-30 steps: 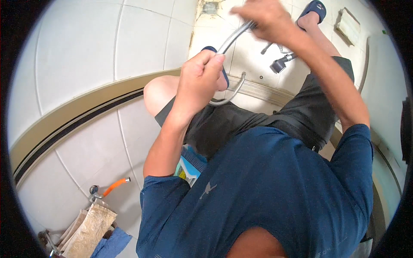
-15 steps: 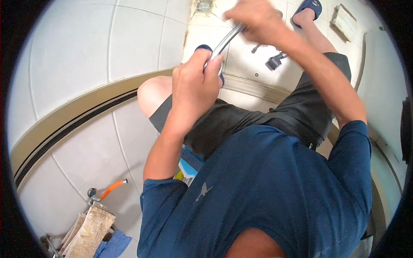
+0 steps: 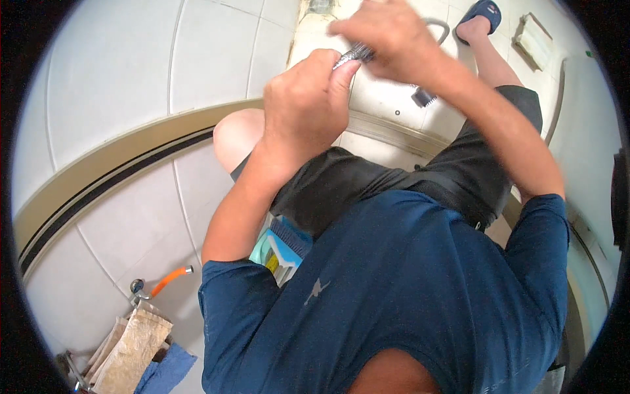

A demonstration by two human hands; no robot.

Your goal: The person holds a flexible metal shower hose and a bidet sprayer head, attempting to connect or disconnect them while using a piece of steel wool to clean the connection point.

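Observation:
Both my hands are closed around a shiny silver flexible hose (image 3: 348, 58), held in front of me at the top of the view. My left hand (image 3: 305, 105) grips it from the left, thumb along its side. Close beside it, my right hand (image 3: 394, 43), slightly blurred, is wrapped round the hose's farther part and hides it. A grey hose loop (image 3: 440, 29) shows beyond my right hand; whether it is the same hose I cannot tell. Below my right wrist, a small dark piece with a toothed edge (image 3: 424, 98) is partly covered.
A raised sill (image 3: 387, 131) crosses the tiled floor, with a small dark ring (image 3: 397, 112) beyond. A whitish rectangular block (image 3: 532, 42) lies far right. On the left are a wall tap with an orange hose (image 3: 169, 282), hanging cloths (image 3: 134, 348) and a blue brush (image 3: 289, 238).
My hands have come closer together, leaving a shorter stretch of hose between them. My left hand has moved up and slightly right. More of the grey loop shows; the toothed piece is more covered.

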